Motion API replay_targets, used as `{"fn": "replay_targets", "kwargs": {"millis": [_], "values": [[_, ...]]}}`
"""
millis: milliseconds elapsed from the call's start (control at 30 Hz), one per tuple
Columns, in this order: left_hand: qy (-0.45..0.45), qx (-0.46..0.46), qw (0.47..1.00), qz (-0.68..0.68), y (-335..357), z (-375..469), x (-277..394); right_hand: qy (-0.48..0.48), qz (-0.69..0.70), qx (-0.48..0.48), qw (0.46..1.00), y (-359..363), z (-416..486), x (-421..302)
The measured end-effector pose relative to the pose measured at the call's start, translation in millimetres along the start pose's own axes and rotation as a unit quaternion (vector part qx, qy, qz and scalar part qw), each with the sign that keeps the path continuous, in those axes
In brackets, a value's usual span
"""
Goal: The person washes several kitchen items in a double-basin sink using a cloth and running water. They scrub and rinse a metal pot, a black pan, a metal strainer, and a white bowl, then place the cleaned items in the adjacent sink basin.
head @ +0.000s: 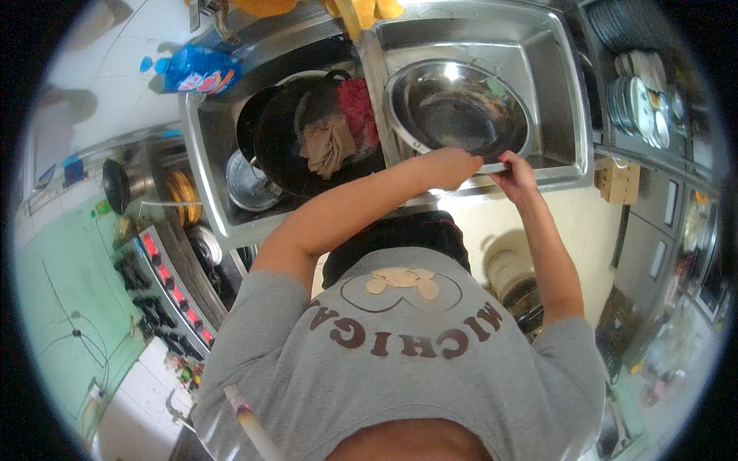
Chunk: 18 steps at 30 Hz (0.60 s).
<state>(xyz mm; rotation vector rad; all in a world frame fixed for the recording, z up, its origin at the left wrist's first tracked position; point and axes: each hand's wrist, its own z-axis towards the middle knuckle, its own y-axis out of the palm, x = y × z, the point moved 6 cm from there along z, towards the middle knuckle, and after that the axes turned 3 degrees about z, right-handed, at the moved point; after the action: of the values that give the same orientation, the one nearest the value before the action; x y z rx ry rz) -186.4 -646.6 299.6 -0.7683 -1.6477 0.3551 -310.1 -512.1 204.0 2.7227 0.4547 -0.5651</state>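
Observation:
A wide stainless-steel basin sits tilted in the right bowl of a metal double sink. My left hand is closed at its near rim, with the forearm crossing in front of the divider. Close beside it, my right hand pinches the same rim between thumb and fingers. In the left sink bowl lies a large dark wok. A crumpled brown cloth and a red mesh cloth rest in the wok. A round metal lid lies partly beneath it.
A blue detergent bottle stands at the sink's left back corner, and a faucet is beyond. Stacked plates fill a rack at right. Below the sink edge stands a bucket. A stove is at left. A lit cigarette shows below.

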Motion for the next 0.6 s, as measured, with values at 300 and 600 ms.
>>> {"fn": "replay_targets", "kwargs": {"millis": [300, 600], "values": [[-0.390, 0.544, 0.743, -0.006, -33, -251, -88, 0.044, 0.095, 0.040, 0.994, -26, 152, 25], [-0.487, 0.523, 0.592, -0.374, 29, -373, -185, -0.252, -0.544, 0.324, 0.731, -24, 169, -11]]}}
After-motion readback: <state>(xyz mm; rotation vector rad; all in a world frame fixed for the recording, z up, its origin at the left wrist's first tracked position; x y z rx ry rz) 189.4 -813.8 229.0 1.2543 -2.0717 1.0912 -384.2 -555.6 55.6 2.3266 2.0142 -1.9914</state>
